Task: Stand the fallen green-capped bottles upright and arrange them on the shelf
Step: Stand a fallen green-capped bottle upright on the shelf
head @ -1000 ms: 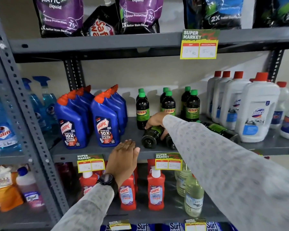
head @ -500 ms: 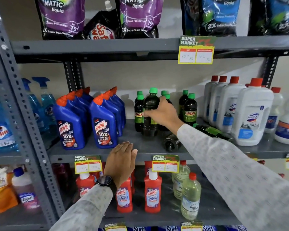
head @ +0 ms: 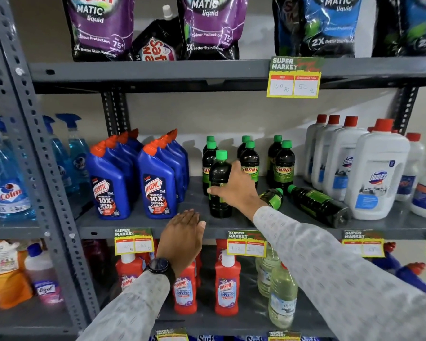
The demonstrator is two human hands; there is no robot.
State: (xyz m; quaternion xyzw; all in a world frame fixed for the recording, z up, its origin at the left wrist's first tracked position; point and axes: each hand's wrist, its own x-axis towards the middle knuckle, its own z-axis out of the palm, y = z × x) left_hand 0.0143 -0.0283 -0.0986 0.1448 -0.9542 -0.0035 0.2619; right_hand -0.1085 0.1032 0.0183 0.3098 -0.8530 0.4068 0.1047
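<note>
The green-capped bottle (head: 219,185) in your grip stands upright on the middle shelf (head: 138,223), at the front of the left-hand row of its kind, just ahead of two more upright bottles (head: 209,156). Your right hand (head: 236,188) wraps its side from the right, fingers curled across the label and thumb up near the shoulder, closed on the bottle. To the right stand two more pairs of upright Sunny bottles (head: 284,166), and in front of them two bottles remain on their sides: a fallen bottle (head: 272,198) just past your right wrist, partly hidden by it, and a second fallen bottle (head: 317,205) lying with its cap toward the back and its base near the shelf edge, close to the white Domex bottles (head: 376,173). Your left hand (head: 182,237) is flat and open, fingers together, holding nothing, over the shelf's front lip just left of the held bottle. Blue Harpic bottles (head: 158,183) stand in rows to the left. A price tag (head: 246,243) hangs on the edge below your right forearm.
</note>
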